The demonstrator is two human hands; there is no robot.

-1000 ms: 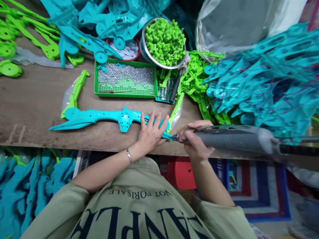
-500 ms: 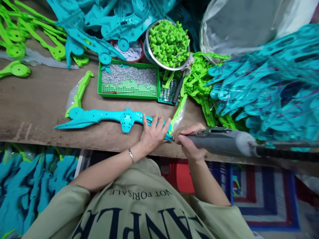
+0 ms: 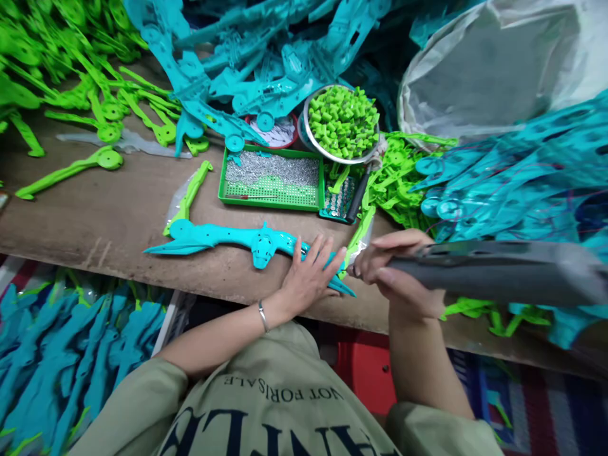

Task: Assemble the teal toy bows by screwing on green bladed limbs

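Work looks midway: our left hand (image 3: 311, 278) presses flat, fingers spread, on the long teal plastic bow-shaped toy body (image 3: 247, 240) near the wooden bench (image 3: 95, 215) edge; our right hand (image 3: 399, 272) grips the grey power screwdriver (image 3: 494, 272), its tip at the body's end, fastening seemingly unfinished.

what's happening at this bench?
A person presses the left hand flat on a long teal plastic toy piece lying on the wooden bench. The right hand grips a grey power screwdriver, tip at the piece's right end. A green tray of screws sits just behind.
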